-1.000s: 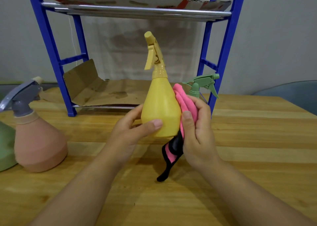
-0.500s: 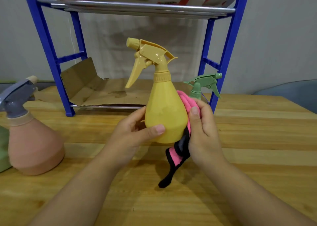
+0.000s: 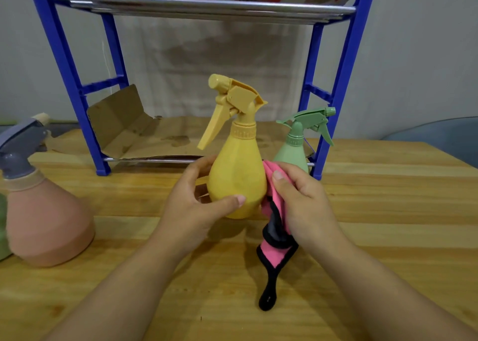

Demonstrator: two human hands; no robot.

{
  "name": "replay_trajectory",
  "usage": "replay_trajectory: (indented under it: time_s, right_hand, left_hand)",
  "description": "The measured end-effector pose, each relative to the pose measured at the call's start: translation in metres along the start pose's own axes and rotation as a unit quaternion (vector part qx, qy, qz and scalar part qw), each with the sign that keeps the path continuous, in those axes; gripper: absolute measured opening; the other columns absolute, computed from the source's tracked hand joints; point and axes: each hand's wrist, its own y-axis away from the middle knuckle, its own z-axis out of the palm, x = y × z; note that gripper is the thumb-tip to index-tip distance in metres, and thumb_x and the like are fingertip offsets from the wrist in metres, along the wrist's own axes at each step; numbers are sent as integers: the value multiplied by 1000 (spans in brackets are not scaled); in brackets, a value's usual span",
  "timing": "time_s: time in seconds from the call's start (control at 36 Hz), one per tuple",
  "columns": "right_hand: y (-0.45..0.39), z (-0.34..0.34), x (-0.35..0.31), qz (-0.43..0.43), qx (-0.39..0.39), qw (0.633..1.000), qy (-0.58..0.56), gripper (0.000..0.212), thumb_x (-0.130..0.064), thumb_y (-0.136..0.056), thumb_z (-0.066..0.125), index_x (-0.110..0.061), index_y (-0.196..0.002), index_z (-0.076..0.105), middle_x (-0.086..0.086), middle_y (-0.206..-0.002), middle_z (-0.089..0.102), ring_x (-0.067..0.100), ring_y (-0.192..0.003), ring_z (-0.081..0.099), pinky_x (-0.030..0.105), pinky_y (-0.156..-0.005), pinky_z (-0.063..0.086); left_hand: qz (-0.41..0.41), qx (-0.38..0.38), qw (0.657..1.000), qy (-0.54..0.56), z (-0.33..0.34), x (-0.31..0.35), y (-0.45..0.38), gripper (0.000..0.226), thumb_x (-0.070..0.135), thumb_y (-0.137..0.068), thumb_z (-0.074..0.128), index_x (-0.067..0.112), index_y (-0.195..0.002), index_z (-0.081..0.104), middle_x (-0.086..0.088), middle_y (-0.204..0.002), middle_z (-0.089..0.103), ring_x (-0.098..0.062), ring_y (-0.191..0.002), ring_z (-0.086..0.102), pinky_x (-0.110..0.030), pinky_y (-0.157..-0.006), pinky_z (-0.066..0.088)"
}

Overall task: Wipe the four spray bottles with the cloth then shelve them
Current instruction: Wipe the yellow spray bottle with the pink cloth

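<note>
A person's left hand [image 3: 196, 206] grips the pear-shaped yellow plastic spray bottle [image 3: 236, 175] upright above the wooden table [image 3: 388, 211], steadying it while the right hand [image 3: 302, 206], closed on a bunched pink black-edged cloth [image 3: 274, 226], presses it against the bottle's side, apparently mid-wipe.

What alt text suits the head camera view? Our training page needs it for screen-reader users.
A person's left hand holds a yellow spray bottle upright over a wooden table while the right hand presses a pink cloth to its side. A small green spray bottle stands behind by a blue shelf rack; a pink spray bottle stands far left.
</note>
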Motion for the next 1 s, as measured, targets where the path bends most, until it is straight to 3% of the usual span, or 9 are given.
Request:
replay_trajectory:
  time_s: [0.19,0.28,0.33,0.53,0.61,0.69,0.81,0.92,1.0]
  right_hand:
    - [-4,-13,2,-43,5,990,135,28,-18,-90,61,-30,-115,63,-10,-113,63,8,-108,55,26,-93,45]
    - [-6,-21,6,-48,18,977,208,31,-19,-89,63,-31,-117,61,-11,-112,58,4,-103,51,10,-82,38]
    - [-8,-26,10,-52,32,970,235,32,-18,-88,64,-31,-116,61,-9,-113,58,5,-101,52,7,-79,37]
    - [-13,-36,16,-55,55,962,261,25,-18,-85,67,-30,-101,51,-6,-104,61,13,-94,57,28,-75,46]
    - [-13,-37,16,-64,57,958,274,25,-18,-85,66,-30,-96,48,-6,-101,60,14,-90,56,29,-73,45]
    - [-14,-39,16,-71,56,954,287,22,-19,-85,66,-29,-95,49,-6,-100,60,14,-89,55,32,-74,47]
    - [-14,-39,18,-73,54,951,297,21,-17,-85,66,-26,-98,52,-6,-100,60,15,-93,56,36,-79,48]
    - [-13,-39,17,-71,47,950,299,24,-15,-84,65,-30,-96,50,-7,-101,60,16,-93,56,37,-79,49]
    - [-13,-39,17,-73,45,950,301,24,-16,-84,65,-29,-97,51,-7,-102,60,16,-93,56,38,-79,49]
  left_hand:
    - [-22,43,994,-96,-1,-14,-11,74,26,-64,84,34,-125,44,10,-124,50,-2,-96,54,-17,-63,46]
    - [-32,51,991,-119,3,-18,-16,78,26,-64,84,30,-129,42,12,-121,47,3,-88,49,-15,-61,42]
    - [-39,59,989,-131,4,-21,-20,77,28,-63,85,30,-127,42,11,-120,48,2,-88,49,-17,-62,43]
    - [-53,68,980,-181,9,-33,-28,73,33,-55,88,36,-115,48,10,-120,53,-12,-101,56,-41,-86,54]
    - [-53,65,977,-199,10,-36,-30,69,34,-55,88,37,-110,47,10,-117,54,-11,-101,56,-39,-87,54]
    - [-61,67,973,-214,12,-35,-32,75,34,-56,88,32,-119,48,14,-113,53,-11,-106,54,-37,-89,51]
    - [-64,77,972,-212,13,-34,-34,76,29,-58,88,31,-117,40,12,-111,51,-11,-100,53,-30,-80,48]
    - [-81,50,975,-201,10,-33,-36,62,28,-70,80,34,-116,39,9,-114,51,-13,-98,55,-37,-81,53]
    - [-82,39,973,-214,9,-32,-38,59,24,-76,76,32,-121,40,8,-115,51,-10,-92,56,-30,-70,49]
